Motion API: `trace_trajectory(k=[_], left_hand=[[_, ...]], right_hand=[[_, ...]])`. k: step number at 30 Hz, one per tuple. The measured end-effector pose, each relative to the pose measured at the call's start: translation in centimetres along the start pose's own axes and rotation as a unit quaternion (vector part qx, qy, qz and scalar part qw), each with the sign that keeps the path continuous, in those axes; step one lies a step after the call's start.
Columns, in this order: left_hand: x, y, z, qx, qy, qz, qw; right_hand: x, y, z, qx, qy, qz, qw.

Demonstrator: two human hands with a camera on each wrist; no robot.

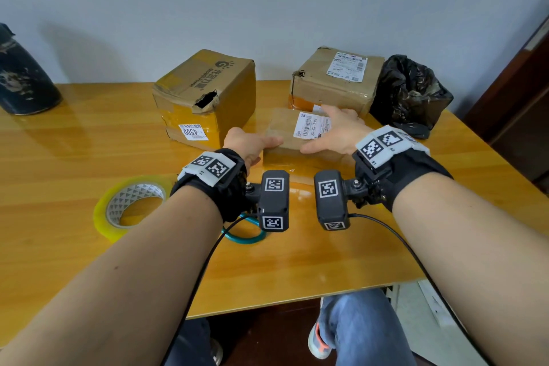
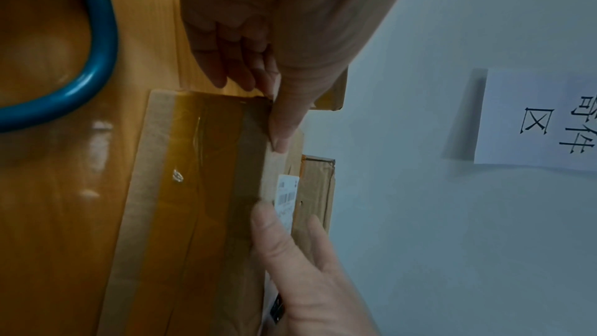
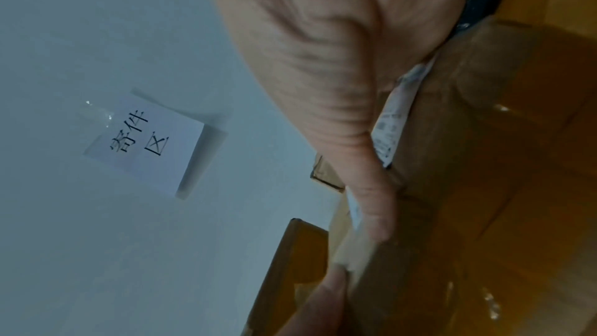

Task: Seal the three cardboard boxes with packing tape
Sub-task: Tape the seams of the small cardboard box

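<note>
Scissors (image 1: 243,235): teal loop handle only; the rest is hidden under the left wrist camera.
Left hand (image 1: 248,144): thumb lies straight along the small box's (image 1: 285,128) top near-left edge, other fingers extended down its left side.
Right hand (image 1: 335,131): fingers spread flat on the top, covering part of its label.
Table (image 1: 297,270): glossy yellow wood against a pale wall.
Tape roll (image 1: 130,206): clear yellowish ring, front-left of the box.
Other boxes: torn left box (image 1: 208,92), labelled right box (image 1: 335,80), behind.
</note>
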State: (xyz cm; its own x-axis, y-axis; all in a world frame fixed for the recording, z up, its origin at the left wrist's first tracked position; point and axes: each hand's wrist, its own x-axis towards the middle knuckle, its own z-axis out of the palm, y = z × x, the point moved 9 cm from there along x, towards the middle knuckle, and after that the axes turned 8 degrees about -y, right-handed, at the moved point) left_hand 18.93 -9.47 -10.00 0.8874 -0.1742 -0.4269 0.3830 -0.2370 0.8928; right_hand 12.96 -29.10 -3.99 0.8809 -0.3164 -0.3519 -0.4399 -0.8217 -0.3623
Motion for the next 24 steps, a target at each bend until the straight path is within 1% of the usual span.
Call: trace_trajectory(k=[5,9,15,18,21,24], left_hand=[[-0.2,0.0,0.0,0.009,-0.005,-0.006,1.0],[0.0,-0.2,-0.1,0.017,-0.005,-0.002,1.0],[0.2,-0.1,-0.2,0.037,-0.006,0.008,0.999],[0.4,0.0,-0.3,0.045,-0.003,0.018,0.999],[0.4,-0.1,-0.5,0.054,-0.001,0.025,0.998],[0.1,-0.3,-0.5,0.07,-0.01,0.036,0.997]], right_hand=[[-0.4,-2.3,-0.2,-0.032,0.021,-0.026,0.999],[-0.9,-3.1,0.3,-0.06,0.025,-0.045,0.997],[-1.3,-3.0,0.0,-0.042,0.04,-0.091,0.994],[-1.3,-3.1,0.0,-0.055,0.038,-0.107,0.992],[-1.2,-2.6,0.1,-0.083,0.03,-0.1,0.991],[-1.0,-2.6,0.8,-0.107,0.002,-0.103,0.989]])
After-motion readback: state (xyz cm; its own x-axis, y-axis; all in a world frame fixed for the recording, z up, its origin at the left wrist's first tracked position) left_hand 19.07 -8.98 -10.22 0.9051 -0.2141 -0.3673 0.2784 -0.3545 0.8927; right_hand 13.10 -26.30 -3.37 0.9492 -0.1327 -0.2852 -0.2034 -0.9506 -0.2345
